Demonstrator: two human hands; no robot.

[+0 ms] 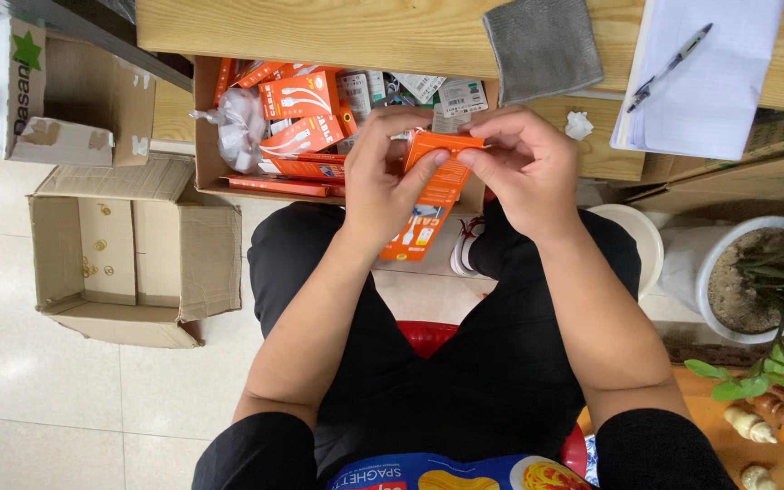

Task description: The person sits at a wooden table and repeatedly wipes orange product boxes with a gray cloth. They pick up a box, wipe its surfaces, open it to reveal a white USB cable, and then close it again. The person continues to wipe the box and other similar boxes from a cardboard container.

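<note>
Your orange box [435, 186]: printed card, smooth, lightly glossy. Landmark: the open carton [206, 136] just behind that box, plain brown corrugated cardboard, matt.
- Inside the carton: more orange packs [299, 95], same glossy card; a crinkled clear plastic bag [238, 127], shiny.
- Above the carton: the desk [319, 32], pale wood, smooth with visible grain.
- Right of the carton, on the desk: a grey cloth [542, 45], matt woven texture; white paper sheets [710, 82], matt; a pen [671, 65], glossy plastic.
- Left of the carton: an empty box [138, 249], matt cardboard, on glossy floor tiles [38, 399].
</note>
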